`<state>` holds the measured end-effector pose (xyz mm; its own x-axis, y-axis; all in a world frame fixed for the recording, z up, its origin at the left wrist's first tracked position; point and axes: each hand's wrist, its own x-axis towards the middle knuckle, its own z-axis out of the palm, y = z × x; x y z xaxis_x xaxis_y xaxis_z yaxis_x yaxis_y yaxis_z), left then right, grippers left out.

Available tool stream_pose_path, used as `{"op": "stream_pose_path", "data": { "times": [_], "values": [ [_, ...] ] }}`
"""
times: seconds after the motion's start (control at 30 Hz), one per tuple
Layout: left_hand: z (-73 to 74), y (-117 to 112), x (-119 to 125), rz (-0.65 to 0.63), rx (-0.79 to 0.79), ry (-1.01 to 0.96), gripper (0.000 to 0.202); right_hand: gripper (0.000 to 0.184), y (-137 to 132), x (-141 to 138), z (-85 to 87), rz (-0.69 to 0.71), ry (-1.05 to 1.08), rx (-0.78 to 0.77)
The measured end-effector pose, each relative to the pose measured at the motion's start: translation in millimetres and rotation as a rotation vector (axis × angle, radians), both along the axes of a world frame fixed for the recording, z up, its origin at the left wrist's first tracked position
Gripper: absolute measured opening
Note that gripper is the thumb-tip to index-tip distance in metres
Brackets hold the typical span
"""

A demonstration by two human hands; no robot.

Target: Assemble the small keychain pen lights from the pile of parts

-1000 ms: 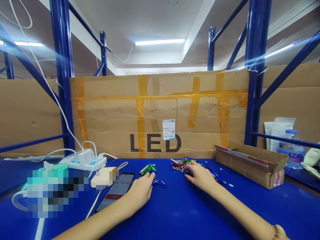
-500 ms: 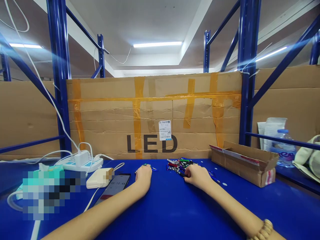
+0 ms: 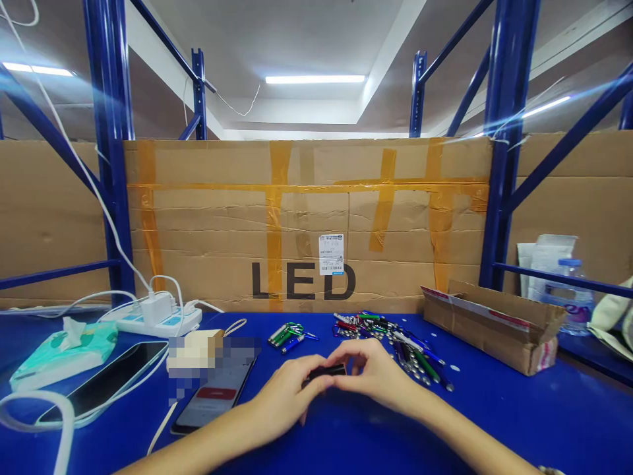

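My left hand (image 3: 281, 399) and my right hand (image 3: 378, 373) meet above the front middle of the table. Between them they pinch a small, dark, stick-shaped piece (image 3: 325, 373), its ends partly hidden by fingers; its exact kind is too small to make out. Just behind my left hand lies a little group of green, silver and blue metal tubes with clips (image 3: 289, 336). Beyond my right hand spreads a loose pile of similar slim tubes with metal rings (image 3: 415, 356), in red, green, blue, purple and silver.
An open long cardboard box (image 3: 489, 326) stands at the right. Toward the left are a phone (image 3: 217, 389), a second device (image 3: 106, 379), a tissue pack (image 3: 64, 353) and a power strip (image 3: 153, 320) with white cables. A large carton (image 3: 222, 231) walls off the back.
My right hand has moved left from the pile and my left hand has come toward me and right. Both now hold the dark piece. The view has shifted slightly.
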<state>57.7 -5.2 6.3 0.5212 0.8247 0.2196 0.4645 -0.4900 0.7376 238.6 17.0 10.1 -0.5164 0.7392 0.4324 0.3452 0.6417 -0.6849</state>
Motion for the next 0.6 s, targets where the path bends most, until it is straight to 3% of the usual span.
{"op": "stream_pose_path", "data": {
  "times": [0.1,0.17,0.23,0.33,0.4,0.47,0.6],
  "values": [
    [-12.8,-0.3,-2.5,-0.09,-0.197,-0.134,0.03,0.029,-5.9,-8.8,-3.3,0.045,0.031,-0.079],
    [-18.1,0.1,-2.9,-0.083,-0.246,-0.193,0.031,0.033,-3.3,-5.5,-1.1,0.056,0.0,-0.101],
    [-21.0,-0.3,-3.2,-0.029,-0.249,-0.237,0.031,0.032,4.2,7.0,5.0,-0.008,-0.085,-0.02],
    [-22.4,-2.4,-4.7,0.091,-0.214,-0.274,0.029,0.022,21.6,40.0,16.4,-0.326,-0.336,0.295],
    [-22.1,-4.2,-6.2,0.147,-0.196,-0.287,0.028,0.02,34.3,63.8,20.1,-0.526,-0.508,0.403],
    [-20.8,-6.2,-7.6,0.176,-0.189,-0.3,0.027,0.021,45.0,81.9,18.6,-0.582,-0.617,0.373],
    [-14.9,-10.7,-9.8,0.235,-0.143,-0.313,0.024,0.022,55.5,92.6,6.8,-0.521,-0.721,0.253]
  ]
}}
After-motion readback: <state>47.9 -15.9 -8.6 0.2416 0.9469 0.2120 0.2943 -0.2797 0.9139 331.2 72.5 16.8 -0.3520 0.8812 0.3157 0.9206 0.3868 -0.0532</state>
